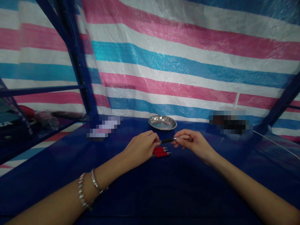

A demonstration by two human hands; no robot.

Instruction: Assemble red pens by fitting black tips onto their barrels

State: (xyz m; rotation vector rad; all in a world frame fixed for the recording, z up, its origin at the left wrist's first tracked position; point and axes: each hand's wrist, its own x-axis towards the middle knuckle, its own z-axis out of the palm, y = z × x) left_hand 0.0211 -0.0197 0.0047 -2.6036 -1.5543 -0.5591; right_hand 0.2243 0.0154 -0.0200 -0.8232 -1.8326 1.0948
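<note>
My left hand [142, 147] and my right hand [193, 143] meet over the blue table [164, 187], both gripping one thin pen [167, 140] with a dark grip, held level between them. The left fingers pinch its left end, the right fingers its right end. Just under the left hand lie a few red pens [161, 152] side by side on the table, partly hidden by the fingers. Two silver bracelets [90, 187] circle my left wrist.
A shallow metal dish [162, 122] sits at the back of the table, just beyond the hands. Blurred items lie at back left [104, 127] and back right [231, 122]. A striped pink, white and blue tarp [187, 62] forms the wall; blue frame bars [77, 59] stand left.
</note>
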